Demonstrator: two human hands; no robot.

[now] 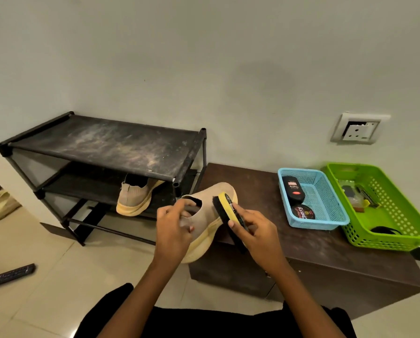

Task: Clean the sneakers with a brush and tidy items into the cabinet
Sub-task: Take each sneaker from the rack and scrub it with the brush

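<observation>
Brushing: left grip point(172, 225) clasps beige knit sneaker point(218, 191) by collar; right grip point(257, 235) wraps yellow-backed black brush point(224, 206), sneaker's 3 o'clock. Bristles seemingly flat; keep strokes short.

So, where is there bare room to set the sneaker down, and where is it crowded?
Free: the rack's dusty top shelf; its middle shelf left of the second sneaker; the cabinet top between the held sneaker and the blue basket. Crowded: the cabinet's right end, filled by the blue basket and green basket, both holding items.
</observation>
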